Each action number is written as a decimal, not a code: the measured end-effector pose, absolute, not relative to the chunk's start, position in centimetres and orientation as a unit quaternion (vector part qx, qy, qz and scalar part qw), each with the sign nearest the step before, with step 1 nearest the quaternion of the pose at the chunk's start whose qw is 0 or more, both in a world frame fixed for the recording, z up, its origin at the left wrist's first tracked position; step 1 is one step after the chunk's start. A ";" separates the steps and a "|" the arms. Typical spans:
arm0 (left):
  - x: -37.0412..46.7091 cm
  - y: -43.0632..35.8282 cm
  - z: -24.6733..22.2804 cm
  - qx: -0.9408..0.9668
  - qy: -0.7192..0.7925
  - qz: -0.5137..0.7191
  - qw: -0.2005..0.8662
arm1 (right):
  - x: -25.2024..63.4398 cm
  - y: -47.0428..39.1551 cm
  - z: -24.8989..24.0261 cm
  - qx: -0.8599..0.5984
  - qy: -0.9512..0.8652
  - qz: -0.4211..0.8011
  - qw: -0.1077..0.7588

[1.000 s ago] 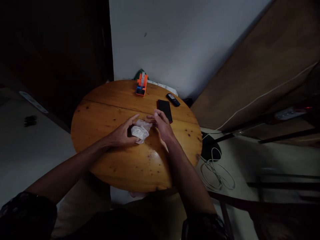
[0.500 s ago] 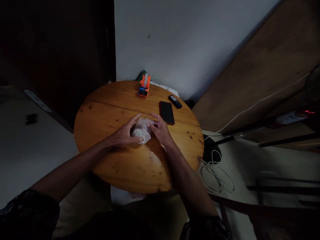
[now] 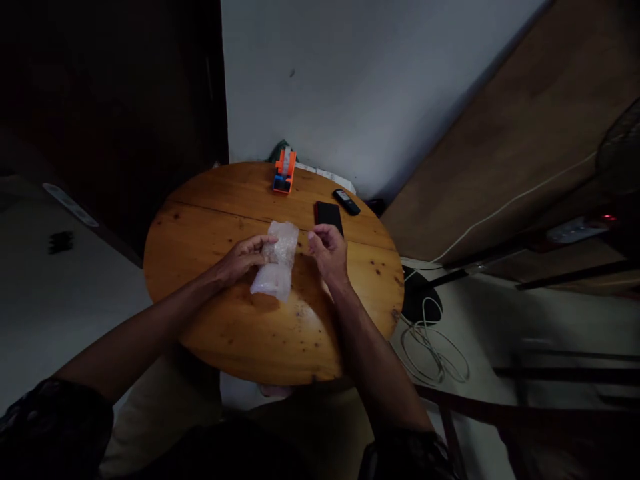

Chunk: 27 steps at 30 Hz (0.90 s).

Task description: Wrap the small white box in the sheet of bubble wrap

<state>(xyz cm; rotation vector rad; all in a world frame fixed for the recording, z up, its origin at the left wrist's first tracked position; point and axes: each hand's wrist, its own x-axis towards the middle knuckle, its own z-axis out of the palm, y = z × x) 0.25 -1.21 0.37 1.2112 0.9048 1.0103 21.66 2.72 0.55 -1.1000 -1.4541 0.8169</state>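
A piece of clear bubble wrap [image 3: 281,257] is spread upright-lengthwise over the middle of the round wooden table [image 3: 200,273], its near end folded or bulging. My left hand [image 3: 246,257] grips its left edge between thumb and fingers. To the right of the wrap, apart from it, my right hand [image 3: 329,252] is closed with thumb and forefinger pinched together. Anything between those fingertips is too small to make out. Just beyond the right hand lies a black, flat device with a red edge [image 3: 329,213], partly covered by that hand.
An orange and blue tape dispenser [image 3: 285,172] stands at the table's far side. A black handset [image 3: 347,201] lies at the far right, before the wall. Coiled white cable [image 3: 435,353] is on the floor to the right, beside a dark frame.
The crumpled bubble wrap has been opened out into a longer sheet. My right hand has let go of it and drawn away to the right; my left hand keeps hold.
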 end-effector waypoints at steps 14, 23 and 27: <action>-0.7 -0.2 0.5 0.488 0.371 0.529 0.587 | 21.6 2.6 0.1 -0.482 -0.599 0.376 0.518; -0.8 -1.1 0.1 0.655 0.502 0.461 0.326 | 22.5 3.7 -1.2 -0.497 -0.620 0.319 0.516; -0.2 -1.7 0.4 0.670 0.498 0.436 0.337 | 22.1 3.2 -1.0 -0.481 -0.638 0.317 0.511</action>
